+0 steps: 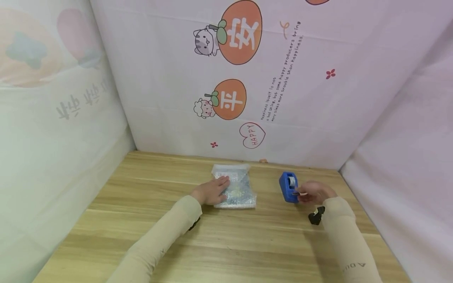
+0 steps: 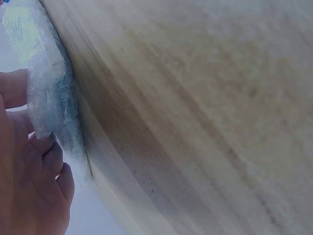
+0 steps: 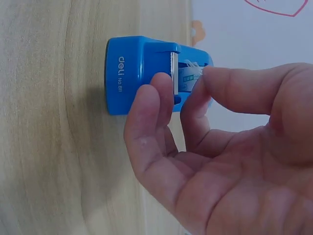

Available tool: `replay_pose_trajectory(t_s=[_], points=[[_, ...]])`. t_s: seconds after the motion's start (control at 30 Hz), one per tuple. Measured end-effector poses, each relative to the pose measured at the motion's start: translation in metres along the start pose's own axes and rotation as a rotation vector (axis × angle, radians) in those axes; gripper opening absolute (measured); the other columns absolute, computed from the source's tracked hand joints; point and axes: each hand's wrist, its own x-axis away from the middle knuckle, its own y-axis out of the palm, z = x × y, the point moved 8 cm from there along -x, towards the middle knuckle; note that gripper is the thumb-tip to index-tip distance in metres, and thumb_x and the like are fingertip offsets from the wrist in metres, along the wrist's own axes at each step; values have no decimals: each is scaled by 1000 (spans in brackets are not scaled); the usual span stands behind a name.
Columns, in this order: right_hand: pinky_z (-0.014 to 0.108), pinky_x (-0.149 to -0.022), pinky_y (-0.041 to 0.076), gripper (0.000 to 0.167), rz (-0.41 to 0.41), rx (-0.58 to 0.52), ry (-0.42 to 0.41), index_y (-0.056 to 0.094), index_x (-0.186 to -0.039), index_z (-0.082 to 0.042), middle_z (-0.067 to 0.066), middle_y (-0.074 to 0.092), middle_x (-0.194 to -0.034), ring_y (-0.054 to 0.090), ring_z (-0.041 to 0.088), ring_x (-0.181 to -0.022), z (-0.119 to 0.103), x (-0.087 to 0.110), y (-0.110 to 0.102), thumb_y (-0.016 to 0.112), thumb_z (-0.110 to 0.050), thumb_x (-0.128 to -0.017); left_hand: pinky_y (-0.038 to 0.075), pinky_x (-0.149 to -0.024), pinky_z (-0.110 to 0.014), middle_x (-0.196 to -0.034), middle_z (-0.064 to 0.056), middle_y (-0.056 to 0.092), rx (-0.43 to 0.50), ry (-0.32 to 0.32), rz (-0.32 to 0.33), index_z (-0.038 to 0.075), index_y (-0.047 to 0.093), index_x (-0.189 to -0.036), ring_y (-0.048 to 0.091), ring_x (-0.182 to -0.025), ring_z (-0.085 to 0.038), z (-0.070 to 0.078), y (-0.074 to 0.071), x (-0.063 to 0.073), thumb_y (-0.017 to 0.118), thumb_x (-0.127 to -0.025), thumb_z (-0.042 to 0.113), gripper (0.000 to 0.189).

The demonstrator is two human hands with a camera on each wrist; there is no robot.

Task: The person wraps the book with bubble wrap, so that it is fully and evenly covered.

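A flat package in clear bubble wrap [image 1: 240, 192] lies on the wooden table near its back edge. My left hand [image 1: 210, 192] rests on the left side of it, fingers fairly straight. In the left wrist view the wrapped edge [image 2: 58, 93] is close beside the fingers. To the right stands a blue tape dispenser [image 1: 287, 192]. At it, my right hand [image 3: 234, 161] pinches the loose end of the clear tape [image 3: 190, 77] between thumb and index finger, by the roll and metal cutter. The other fingers curl loosely near the dispenser's front; the pinched tip is partly hidden.
Printed white cloth [image 1: 170, 98] hangs behind the table [image 1: 226, 243] and along both sides. The back edge of the table runs just beyond the package. A small black device [image 1: 316, 215] is strapped at the right wrist.
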Motion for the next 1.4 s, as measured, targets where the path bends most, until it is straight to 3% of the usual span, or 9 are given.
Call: replay_pose_trajectory(t_s=[0.27,0.53,0.77,1.0,1.2,1.4], points=[[23,-79,59,23,-22,-93,1,52,-122,9,8,62,-93,62,12,-83,10,-6,2,48,-10,-110,22,-136,-45,-178,-15,19,-4,-3,-8,1,24,-167,18,-166,-33,1,1,0,42,-112,35,67],[18,-72,58,12,-19,-205,-43,60,-106,4,3,67,-83,64,8,-74,15,-7,4,49,-3,-106,22,-136,-47,-177,-18,20,14,11,4,-2,26,-166,19,-165,-35,2,-1,2,43,-112,33,67],[18,-75,61,18,-21,-279,-101,60,-114,13,2,75,-86,70,9,-77,20,-7,3,50,4,-102,21,-136,-46,-177,-18,19,5,6,-1,-2,24,-166,18,-165,-35,0,-1,0,42,-113,34,67],[20,-82,62,18,-16,-356,-150,67,-107,12,2,78,-91,75,11,-83,27,2,3,51,7,-102,20,-136,-46,-177,-18,19,26,7,-9,-3,24,-166,17,-166,-36,3,-1,-1,43,-112,33,67],[20,-88,63,29,-44,-376,-209,56,-125,25,6,79,-93,76,9,-88,28,8,5,50,8,-103,19,-137,-45,-178,-17,16,21,-1,-16,-2,22,-167,15,-166,-34,1,-1,0,41,-113,34,67],[21,-95,60,54,-45,-325,-232,29,-148,29,14,77,-118,73,5,-97,34,11,8,49,2,-105,19,-136,-45,-178,-17,17,24,2,-22,-2,22,-167,16,-166,-34,2,0,-1,42,-113,34,68]])
